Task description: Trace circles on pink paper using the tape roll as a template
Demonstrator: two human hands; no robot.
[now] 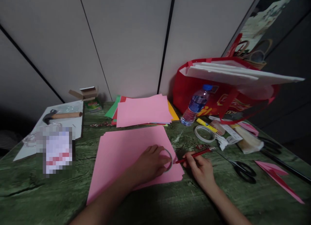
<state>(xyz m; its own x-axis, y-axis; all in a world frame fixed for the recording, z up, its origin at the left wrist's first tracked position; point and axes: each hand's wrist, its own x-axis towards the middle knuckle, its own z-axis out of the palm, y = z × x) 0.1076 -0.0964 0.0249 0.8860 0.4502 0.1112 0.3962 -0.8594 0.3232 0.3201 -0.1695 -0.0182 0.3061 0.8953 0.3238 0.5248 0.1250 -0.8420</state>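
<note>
A small stack of pink paper [116, 153] lies on the table in front of me. My left hand [150, 161] rests on its right part, with fingers curled over a round ring that looks like a roll of tape [171, 160]. Only the ring's right rim shows; the rest is beneath my fingers. Just right of the sheets, my right hand [200, 166] grips a slim red pencil [202, 152], its point at the paper close to the ring's edge. Black-handled scissors [244, 171] lie to the right of that hand.
Coloured sheets [143, 111] lie behind the stack. A water bottle [196, 105] stands before a red bag [213, 92]. At right are a tape roll [204, 134], a yellow glue stick [206, 125] and folded pink paper [277, 176]. A hammer [65, 115] lies on a white board [77, 126].
</note>
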